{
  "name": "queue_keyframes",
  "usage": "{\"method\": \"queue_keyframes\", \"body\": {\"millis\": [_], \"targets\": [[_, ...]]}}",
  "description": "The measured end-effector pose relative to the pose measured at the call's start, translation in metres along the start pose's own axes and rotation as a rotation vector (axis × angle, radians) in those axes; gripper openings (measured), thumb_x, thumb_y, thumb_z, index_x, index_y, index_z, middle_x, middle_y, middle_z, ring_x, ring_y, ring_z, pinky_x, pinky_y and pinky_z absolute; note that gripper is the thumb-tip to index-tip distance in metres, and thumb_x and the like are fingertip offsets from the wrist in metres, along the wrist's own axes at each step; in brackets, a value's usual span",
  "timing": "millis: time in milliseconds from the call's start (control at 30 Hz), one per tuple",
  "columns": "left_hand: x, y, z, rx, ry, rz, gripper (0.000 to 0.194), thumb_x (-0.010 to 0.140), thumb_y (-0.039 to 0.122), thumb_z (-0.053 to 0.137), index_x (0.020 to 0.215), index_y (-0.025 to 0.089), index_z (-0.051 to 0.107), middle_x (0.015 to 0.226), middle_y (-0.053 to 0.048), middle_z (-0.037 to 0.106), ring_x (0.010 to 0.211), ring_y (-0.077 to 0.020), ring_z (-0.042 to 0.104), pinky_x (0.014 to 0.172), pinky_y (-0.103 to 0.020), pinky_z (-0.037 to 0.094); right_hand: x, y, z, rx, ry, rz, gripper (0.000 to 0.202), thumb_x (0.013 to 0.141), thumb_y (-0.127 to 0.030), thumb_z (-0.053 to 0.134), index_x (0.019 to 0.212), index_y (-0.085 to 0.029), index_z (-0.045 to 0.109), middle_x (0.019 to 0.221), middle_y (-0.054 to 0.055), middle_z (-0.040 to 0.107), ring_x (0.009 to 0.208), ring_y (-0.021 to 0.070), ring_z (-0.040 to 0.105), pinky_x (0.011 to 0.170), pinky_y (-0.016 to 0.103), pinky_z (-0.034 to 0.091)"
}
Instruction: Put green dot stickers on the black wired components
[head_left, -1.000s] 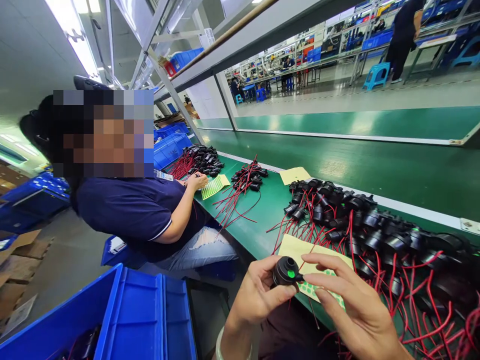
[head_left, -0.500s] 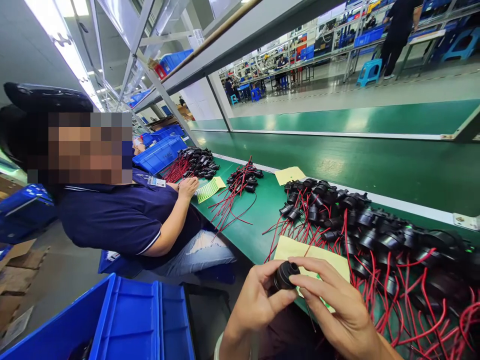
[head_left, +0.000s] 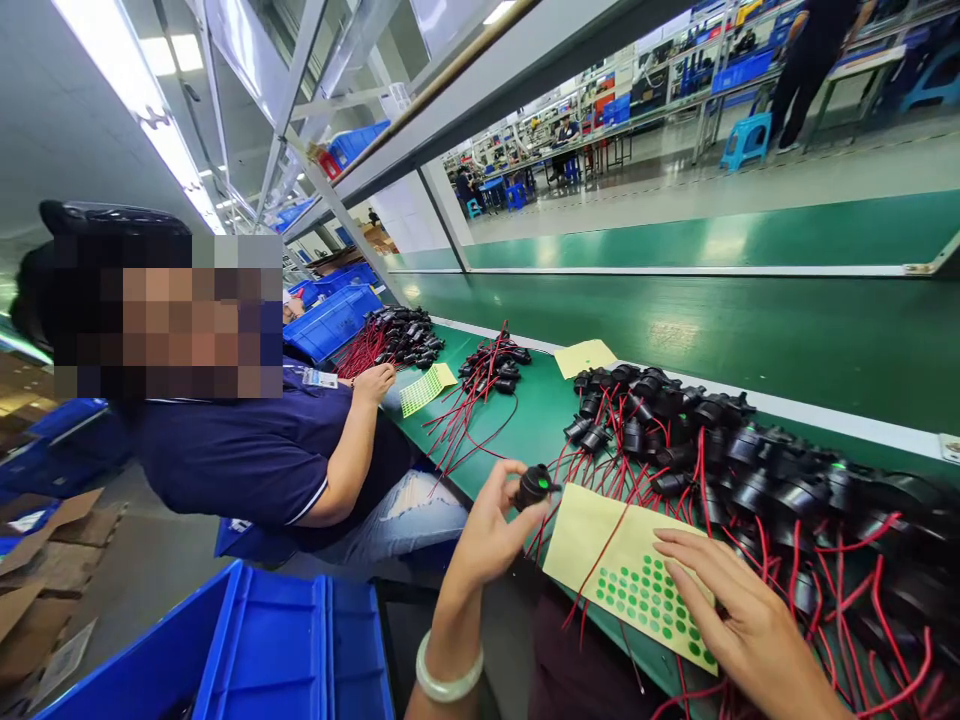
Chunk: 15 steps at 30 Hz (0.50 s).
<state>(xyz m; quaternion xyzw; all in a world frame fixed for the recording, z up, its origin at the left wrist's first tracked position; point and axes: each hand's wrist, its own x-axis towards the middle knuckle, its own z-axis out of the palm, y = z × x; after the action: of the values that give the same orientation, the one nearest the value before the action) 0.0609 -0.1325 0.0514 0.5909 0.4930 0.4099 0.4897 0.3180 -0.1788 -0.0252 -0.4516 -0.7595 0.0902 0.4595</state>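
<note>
My left hand (head_left: 495, 520) is closed around a small black round plastic part (head_left: 534, 486); a green dot sticker shows on its face. My right hand (head_left: 739, 610), fingers stretched and slightly apart, hovers at or touches the right edge of a pale yellow sticker sheet (head_left: 581, 545); contact is unclear. Rows of round green stickers cover the sheet's lower right, and red wires lie across it. Beside it, a large pile of black wired parts (head_left: 750, 490) spreads to the right, some bearing green dots.
A co-worker (head_left: 247, 460) sits at left, one hand near another green-dot sheet (head_left: 427, 388). Further black parts with red wires (head_left: 495, 365) lie on the green bench (head_left: 465, 470). A yellow paper (head_left: 585, 357) rests behind the pile. Blue bins (head_left: 270, 640) stand at lower left.
My left hand has lifted the black part up and left, and the green dot on it now shows. My right hand has left the part and moved right, uncovering the sticker sheet.
</note>
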Motion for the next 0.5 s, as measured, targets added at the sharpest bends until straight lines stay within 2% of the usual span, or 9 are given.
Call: {"method": "queue_keyframes", "body": {"millis": [100,233,300,367,500], "targets": [[0.041,-0.017,-0.007,0.321,0.142,0.039,0.022,0.081,0.021,0.063,0.099,0.017,0.05,0.095,-0.006,0.067,0.092,-0.0181,0.063,0.084,-0.03,0.046,-0.01,0.013,0.007,-0.075,-0.016,-0.024,0.023,0.096,-0.034,0.049,0.103,-0.022,0.067,0.102,0.006,0.07,0.092,0.0204,0.069,0.074,0.033,0.06],[0.104,-0.043,-0.001,0.485,0.218,0.02,0.02,0.078,0.013,0.066,0.096,0.015,0.058,0.1,-0.007,0.066,0.099,-0.02,0.061,0.091,-0.033,0.046,-0.017,0.021,0.016,-0.113,-0.023,-0.029,0.023,0.097,-0.034,0.048,0.103,-0.021,0.066,0.103,0.007,0.069,0.094,0.0203,0.068,0.077,0.033,0.06],[0.133,-0.055,0.007,0.541,0.229,-0.003,0.019,0.078,0.012,0.068,0.095,0.014,0.061,0.099,-0.007,0.066,0.1,-0.0209,0.061,0.094,-0.037,0.045,-0.019,0.023,0.018,-0.124,-0.023,-0.032,0.022,0.097,-0.032,0.047,0.102,-0.021,0.065,0.102,0.007,0.069,0.093,0.02,0.068,0.076,0.033,0.06],[0.158,-0.066,0.014,0.589,0.212,-0.028,0.017,0.083,0.018,0.067,0.098,0.014,0.062,0.103,-0.007,0.066,0.101,-0.0212,0.061,0.093,-0.041,0.047,-0.02,0.024,0.018,-0.131,-0.033,-0.028,0.022,0.097,-0.031,0.046,0.102,-0.021,0.065,0.102,0.007,0.068,0.093,0.0197,0.068,0.076,0.033,0.06],[0.19,-0.079,0.021,0.635,0.14,-0.049,0.025,0.092,0.032,0.059,0.108,0.014,0.062,0.109,-0.007,0.064,0.096,-0.0195,0.064,0.084,-0.041,0.054,-0.021,0.025,0.018,-0.129,-0.062,-0.009,0.021,0.097,-0.028,0.046,0.106,-0.02,0.064,0.102,0.007,0.067,0.093,0.0192,0.067,0.076,0.033,0.06]]}}
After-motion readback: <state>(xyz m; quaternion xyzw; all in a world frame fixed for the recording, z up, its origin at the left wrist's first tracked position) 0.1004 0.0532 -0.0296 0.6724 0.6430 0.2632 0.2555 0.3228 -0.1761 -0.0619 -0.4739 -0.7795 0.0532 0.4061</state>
